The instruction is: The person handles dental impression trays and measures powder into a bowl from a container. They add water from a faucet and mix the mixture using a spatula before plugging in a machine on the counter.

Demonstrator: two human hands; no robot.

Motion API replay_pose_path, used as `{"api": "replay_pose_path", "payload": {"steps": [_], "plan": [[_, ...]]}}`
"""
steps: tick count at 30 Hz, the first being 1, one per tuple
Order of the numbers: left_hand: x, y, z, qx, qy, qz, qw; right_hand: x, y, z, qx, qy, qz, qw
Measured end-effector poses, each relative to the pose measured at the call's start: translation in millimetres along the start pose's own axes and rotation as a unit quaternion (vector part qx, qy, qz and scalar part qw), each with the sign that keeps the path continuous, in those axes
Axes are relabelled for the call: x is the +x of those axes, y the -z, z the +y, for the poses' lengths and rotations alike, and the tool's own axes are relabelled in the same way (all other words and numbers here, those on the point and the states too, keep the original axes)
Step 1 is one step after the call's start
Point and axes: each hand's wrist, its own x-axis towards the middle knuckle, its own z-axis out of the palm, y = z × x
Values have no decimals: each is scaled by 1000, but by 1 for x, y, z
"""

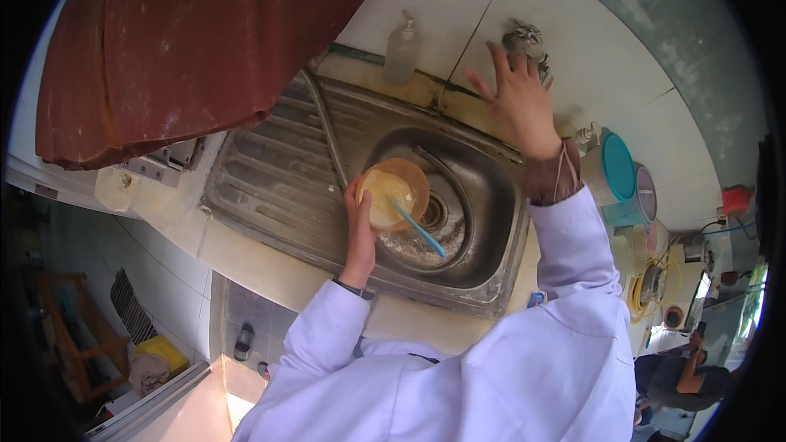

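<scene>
My left hand [359,233] grips the side of an orange bowl [416,180] over the sink basin. Pale yellow contents fill part of the bowl. A light-blue handle [422,232] sticks out over its rim toward the lower right; the end inside the bowl is hidden. My right hand [521,102] is raised at the wall, fingers spread, by a metal tap [524,35]. Its fingertips overlap the tap, and I cannot tell whether they touch it. Below lies the steel sink [499,258], with a drain [434,213] partly covered by the bowl.
A grey hose [326,131] runs across the ribbed drainboard [274,172]. A clear pump bottle [402,49] stands behind the sink. Right of my right arm are a teal-lidded bucket [618,165] and other containers. A reddish-brown cover [180,49] hangs at upper left. Another person [684,376] is at far right.
</scene>
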Motion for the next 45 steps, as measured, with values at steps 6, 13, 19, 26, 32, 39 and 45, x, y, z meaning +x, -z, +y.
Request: {"api": "replay_pose_path", "payload": {"steps": [6, 13, 19, 26, 32, 39, 45], "plan": [[-1, -1, -9, -48, -18, 2, 999, -166, 41, -82, 304, -58, -314, 898], [-9, -6, -22, -40, 4, -41, 998, -200, 23, -85, 447, -101, -80, 885], [-24, -15, -18, -38, 22, -46, 998, -208, 32, -73, 390, -51, -79, 916], [-22, -3, -18, -30, -13, -39, 999, -221, 43, -79, 408, 44, -123, 904], [-28, -9, -19, -26, -15, -58, 998, -213, 35, -85, 420, 56, -119, 898], [-27, -4, -21, -18, -12, -44, 999, -215, 30, -72, 415, 19, -119, 902], [-25, 3, -25, -19, -27, -39, 999, -217, 40, -68, 435, 102, -144, 883]]}}
